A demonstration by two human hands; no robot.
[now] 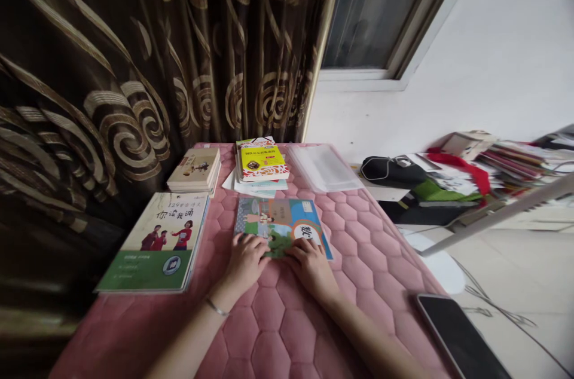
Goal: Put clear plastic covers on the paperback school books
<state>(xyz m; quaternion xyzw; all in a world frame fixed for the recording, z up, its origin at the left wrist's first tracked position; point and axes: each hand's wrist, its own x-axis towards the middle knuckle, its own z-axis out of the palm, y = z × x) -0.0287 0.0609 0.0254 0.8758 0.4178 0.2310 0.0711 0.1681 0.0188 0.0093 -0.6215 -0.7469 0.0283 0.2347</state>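
A maths textbook (287,220) with a colourful illustrated cover lies on the pink quilted table cover (269,319), turned sideways to me. My left hand (247,256), with a bracelet on the wrist, has its fingers curled over the book's near left corner. On the near edge further right, my right hand (311,265) grips the same book, fingers bent on the cover. Both thumbs point inward along that edge; their undersides are hidden. To the left lies a stack of large green-and-white books (156,241).
Behind are a stack of small beige books (195,168), a yellow-and-red book pile (262,161) and clear plastic covers (326,168). A phone (460,337) lies at the near right edge. A patterned curtain (215,50) hangs behind; clutter (439,179) stands beyond the table's right side.
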